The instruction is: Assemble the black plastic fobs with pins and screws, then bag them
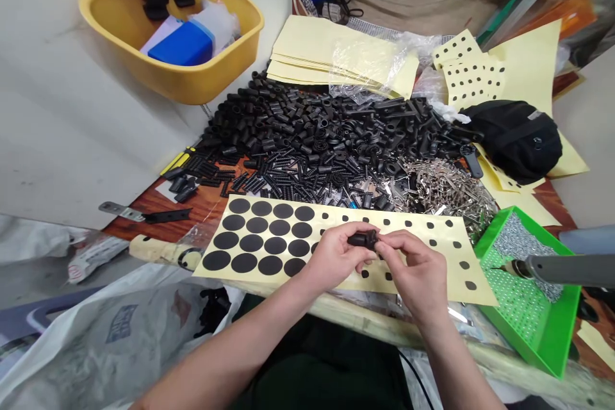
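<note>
My left hand (336,256) and my right hand (417,269) meet over a yellow sheet (446,282) that carries large and small black round stickers. Both pinch a small black plastic part (364,239) between their fingertips, the left from the left side and the right from the right. The fingers of both hands are closed on it. A big heap of black plastic parts (317,134) lies just beyond the sheet, with a pile of small metal clips (442,189) to its right.
A green tray (560,327) of tiny screws sits at the right with a grey electric screwdriver (557,268) resting over it. A yellow basket (230,64) stands at the back left. Stacked yellow sheets (307,51), a black pouch (519,138) and a white plastic bag (96,333) are around.
</note>
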Demonstrator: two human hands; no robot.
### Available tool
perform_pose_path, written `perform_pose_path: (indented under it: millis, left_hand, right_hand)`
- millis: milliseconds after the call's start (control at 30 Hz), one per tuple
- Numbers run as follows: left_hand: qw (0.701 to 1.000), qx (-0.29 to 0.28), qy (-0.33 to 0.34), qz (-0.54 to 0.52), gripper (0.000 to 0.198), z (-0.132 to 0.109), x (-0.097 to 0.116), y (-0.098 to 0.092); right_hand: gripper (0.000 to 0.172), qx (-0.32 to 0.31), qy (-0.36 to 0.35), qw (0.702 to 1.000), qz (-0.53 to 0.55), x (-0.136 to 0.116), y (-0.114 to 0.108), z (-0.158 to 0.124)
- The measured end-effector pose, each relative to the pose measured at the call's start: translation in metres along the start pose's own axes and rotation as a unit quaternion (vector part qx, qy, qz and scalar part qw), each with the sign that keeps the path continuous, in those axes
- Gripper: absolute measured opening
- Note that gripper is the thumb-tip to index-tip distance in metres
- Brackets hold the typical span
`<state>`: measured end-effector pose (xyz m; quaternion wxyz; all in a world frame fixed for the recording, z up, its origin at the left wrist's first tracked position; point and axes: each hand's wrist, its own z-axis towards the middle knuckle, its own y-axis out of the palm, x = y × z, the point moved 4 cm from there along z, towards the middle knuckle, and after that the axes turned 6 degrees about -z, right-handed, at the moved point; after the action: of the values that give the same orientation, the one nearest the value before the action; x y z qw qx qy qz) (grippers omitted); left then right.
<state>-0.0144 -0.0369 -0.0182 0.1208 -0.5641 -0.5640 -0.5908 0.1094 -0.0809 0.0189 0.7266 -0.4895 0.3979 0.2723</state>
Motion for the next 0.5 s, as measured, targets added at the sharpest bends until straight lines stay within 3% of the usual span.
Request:
perform_pose_path:
  millis: [167, 367, 500]
  left_hand:
    - [1.000, -0.001, 0.009, 0.019, 0.036, 0.000, 0.001, -0.002]
    - [0.994, -0.073, 0.032, -0.071, 0.031, -0.002, 0.008, 0.001]
    - [0.995, -0.057, -0.014, -0.086, 0.035, 0.003, 0.001, -0.005]
  right_hand:
    - [0.008, -0.016, 0.007, 1.000, 0.008, 0.000, 0.002, 0.005]
    - [0.009, -0.007, 0.014, 1.000, 0.011, 0.005, -0.004, 0.011]
    - [0.008, -0.028, 0.017, 0.999, 0.021, 0.006, -0.009, 0.012]
